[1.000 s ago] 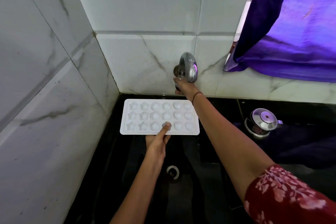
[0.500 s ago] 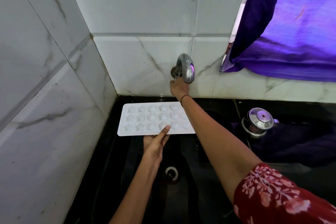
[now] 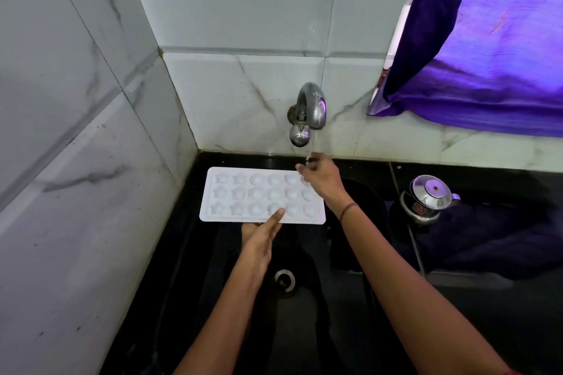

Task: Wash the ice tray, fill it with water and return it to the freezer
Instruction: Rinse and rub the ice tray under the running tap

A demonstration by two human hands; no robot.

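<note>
A white ice tray (image 3: 262, 195) is held flat over a black sink (image 3: 304, 329), just below the tap (image 3: 309, 109). The tray has small cups shaped like stars on its left part and round ones on the rest.

The left hand (image 3: 259, 237) holds the tray at its near edge, at about 6 o'clock on the tray. Its thumb lies on top of the tray and the other fingers are tucked under it, so it is closed on the tray.

The right hand (image 3: 321, 179) is at the tray's far right corner, at about 2 o'clock. It is under the tap with fingers loosely curled. A thin stream of water (image 3: 310, 149) runs from the tap down onto this hand. I cannot tell if this hand grips the tray or only touches it. A dark bead band (image 3: 347, 210) sits on the right wrist.

The round drain (image 3: 285, 280) is in the sink below the left wrist. A shiny metal pot with a lid (image 3: 426, 196) stands on the dark surface (image 3: 502, 313) at 3 o'clock from the tray, well apart. A purple curtain (image 3: 487, 39) hangs at the top right. The walls (image 3: 91, 100) are white tiles with grey lines.
</note>
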